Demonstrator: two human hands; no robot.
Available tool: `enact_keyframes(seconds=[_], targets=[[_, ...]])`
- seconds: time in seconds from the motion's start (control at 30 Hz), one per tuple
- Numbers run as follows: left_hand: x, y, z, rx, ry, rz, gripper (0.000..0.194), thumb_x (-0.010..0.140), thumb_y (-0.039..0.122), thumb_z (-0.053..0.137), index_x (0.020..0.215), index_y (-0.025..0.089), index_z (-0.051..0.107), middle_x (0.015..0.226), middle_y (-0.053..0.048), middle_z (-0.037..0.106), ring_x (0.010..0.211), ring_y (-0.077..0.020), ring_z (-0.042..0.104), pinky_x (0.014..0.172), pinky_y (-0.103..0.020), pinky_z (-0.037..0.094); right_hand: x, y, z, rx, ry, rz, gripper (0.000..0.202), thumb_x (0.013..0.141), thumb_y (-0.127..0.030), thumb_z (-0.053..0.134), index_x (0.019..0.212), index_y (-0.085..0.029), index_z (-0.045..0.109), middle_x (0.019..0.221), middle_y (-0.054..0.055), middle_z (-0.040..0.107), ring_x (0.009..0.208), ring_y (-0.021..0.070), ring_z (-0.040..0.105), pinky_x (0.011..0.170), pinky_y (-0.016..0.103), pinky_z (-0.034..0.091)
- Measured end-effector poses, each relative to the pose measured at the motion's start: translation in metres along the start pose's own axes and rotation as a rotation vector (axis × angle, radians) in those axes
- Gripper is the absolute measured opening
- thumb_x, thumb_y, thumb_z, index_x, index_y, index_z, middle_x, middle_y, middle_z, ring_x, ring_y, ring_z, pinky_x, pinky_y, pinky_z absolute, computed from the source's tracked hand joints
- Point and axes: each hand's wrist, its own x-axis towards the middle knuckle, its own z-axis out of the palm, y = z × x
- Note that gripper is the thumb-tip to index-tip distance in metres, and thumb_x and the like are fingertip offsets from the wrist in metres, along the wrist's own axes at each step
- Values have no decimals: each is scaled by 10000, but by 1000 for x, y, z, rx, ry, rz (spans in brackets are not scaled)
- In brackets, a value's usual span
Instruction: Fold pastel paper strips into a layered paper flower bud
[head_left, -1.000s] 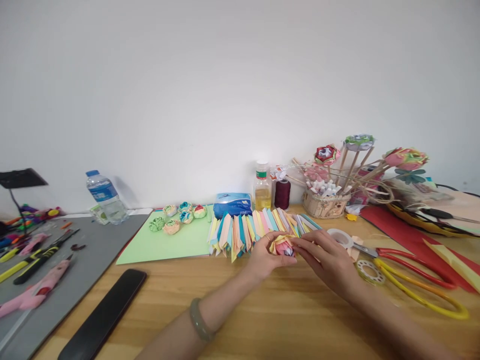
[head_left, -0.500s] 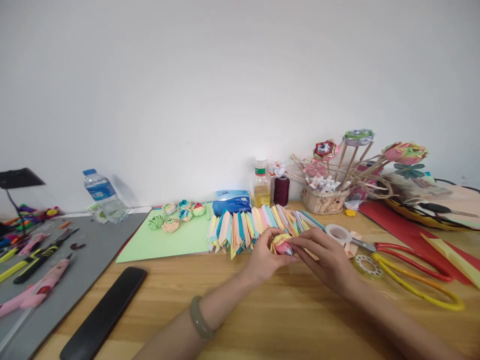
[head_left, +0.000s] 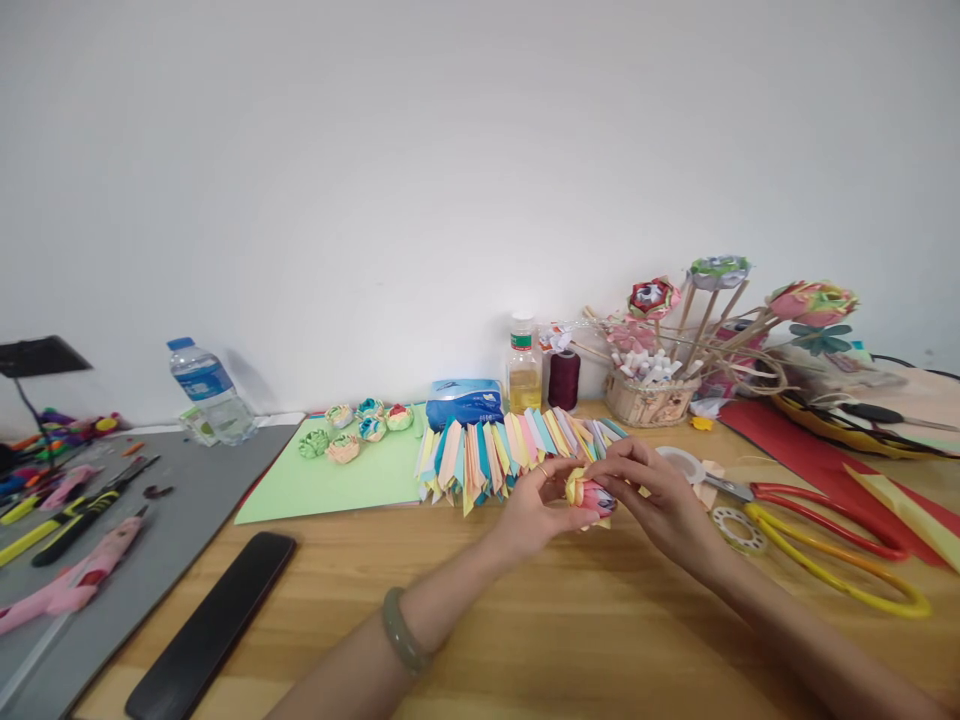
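Note:
A small pink and yellow paper flower (head_left: 592,497) is between my two hands, above the wooden table. My left hand (head_left: 536,510), with a ring and a green bangle on its arm, grips the flower from the left, thumb underneath and fingers behind. My right hand (head_left: 652,500) pinches the flower's right side, its fingertips bent over the petals. Just behind the hands lies a long row of folded paper strips (head_left: 480,460) in several colours. Several finished paper flowers (head_left: 343,448) rest on a light green sheet (head_left: 300,495) to the left.
Large red and yellow scissors (head_left: 832,550) and tape rolls (head_left: 739,530) lie to the right. A basket (head_left: 651,400) of paper flowers on sticks, a thread spool (head_left: 563,380) and an oil bottle (head_left: 523,365) stand by the wall. A black case (head_left: 214,620) and a pink glue gun (head_left: 82,580) are left.
Both hands have shifted slightly right with the paper flower, which has turned to show more pink. My right fingers have curled more tightly over its side.

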Motion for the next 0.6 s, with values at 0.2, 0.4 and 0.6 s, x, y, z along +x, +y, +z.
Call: enact_keyframes(seconds=[0.2, 0.4, 0.6], targets=[[-1, 1, -1, 194, 186, 111, 423, 581, 162, 686, 978, 181, 544, 987, -55, 555, 881, -172, 521, 758, -288, 425, 4, -10, -2, 58, 23, 176, 159, 802, -347, 521, 808, -210, 601, 722, 18, 514, 607, 135, 471, 515, 252, 383], [-2, -1, -3, 496, 235, 400, 348, 657, 98, 590, 984, 212, 554, 959, -44, 510, 899, -168, 498, 802, -310, 409, 8, -27, -2, 241, -85, 398, 283, 766, -436, 524, 668, -192, 628, 723, 27, 591, 708, 168, 538, 633, 264, 412], [-5, -1, -4, 691, 216, 524, 380, 690, 60, 522, 1021, 244, 549, 985, -46, 454, 964, -174, 472, 808, -322, 432, 6, -18, 2, 361, -146, 638, 291, 708, -461, 566, 714, -184, 657, 590, -16, 542, 475, 95, 401, 427, 218, 292]])
